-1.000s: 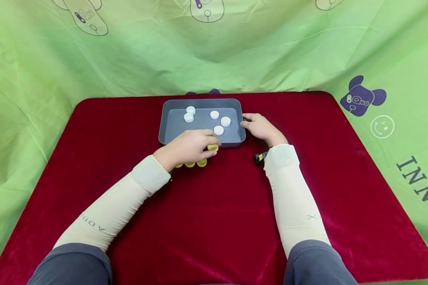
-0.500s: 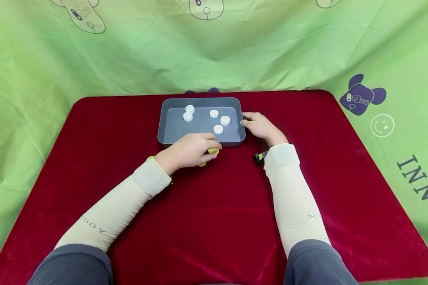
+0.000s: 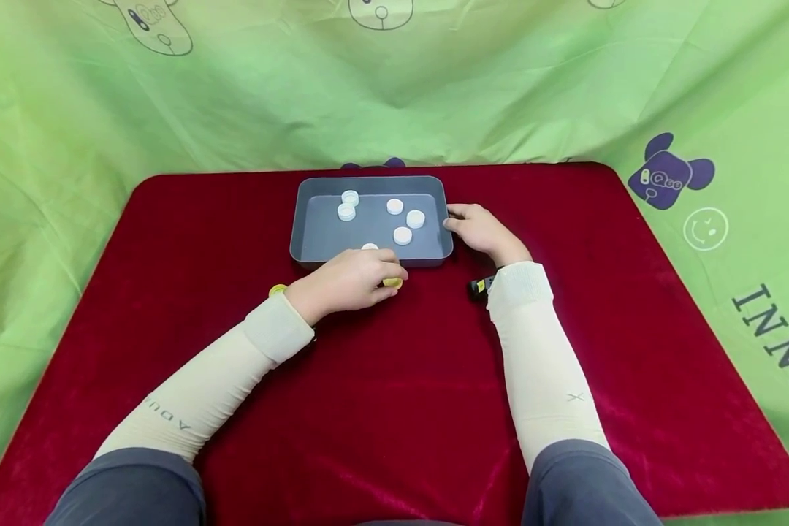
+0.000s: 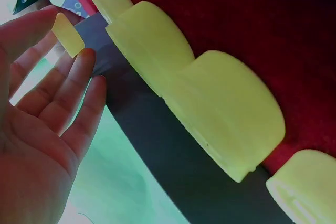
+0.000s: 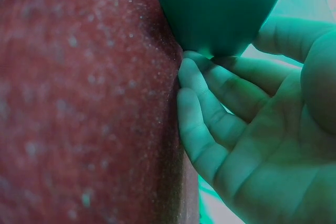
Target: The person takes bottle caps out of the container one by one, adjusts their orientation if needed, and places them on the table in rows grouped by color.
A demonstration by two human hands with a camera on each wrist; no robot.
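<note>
In the head view my left hand (image 3: 351, 281) is at the near side of a shallow grey tray (image 3: 332, 259), pinching a yellow bottle cap (image 3: 392, 283) between thumb and fingers. The left wrist view shows that pinched cap (image 4: 69, 36) from below, with several more yellow caps (image 4: 226, 108) in a row beside the tray's wall (image 4: 152, 140). My right hand (image 3: 483, 230) touches the tray's right side. Up close in the right wrist view, its relaxed fingers (image 5: 210, 119) and thumb meet the tray wall (image 5: 220, 14). Several white caps (image 3: 416, 219) lie in the tray.
Another yellow cap (image 3: 277, 290) shows beside the left sleeve cuff. A dark red cloth (image 3: 394, 409) covers the table, and a green printed curtain (image 3: 269, 88) hangs behind it. A small black device (image 3: 478, 288) sits at the right wrist.
My left hand has drawn slightly back toward me with its yellow cap and covers the near yellow caps. A white cap now shows behind it. The right hand stays at the tray.
</note>
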